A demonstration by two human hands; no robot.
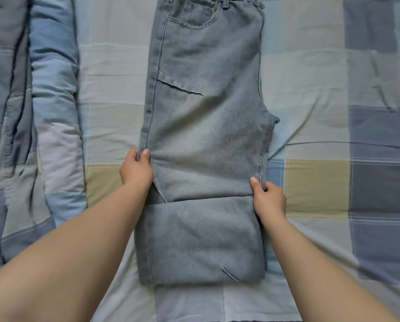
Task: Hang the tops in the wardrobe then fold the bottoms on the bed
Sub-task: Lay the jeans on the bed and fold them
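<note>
Two hands pinching jeans between them, left hand, right hand, checked bedsheet

Faded grey-blue jeans lie lengthwise on the bed (hems folded up).

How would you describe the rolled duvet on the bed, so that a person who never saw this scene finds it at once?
Start from the bed's checked blue, cream and yellow sheet, where light blue denim jeans lie in the middle. Look left of the jeans, past the left hand. The padded, rolled blue and grey patchwork duvet lies there, the only thick, puffy thing.
</note>
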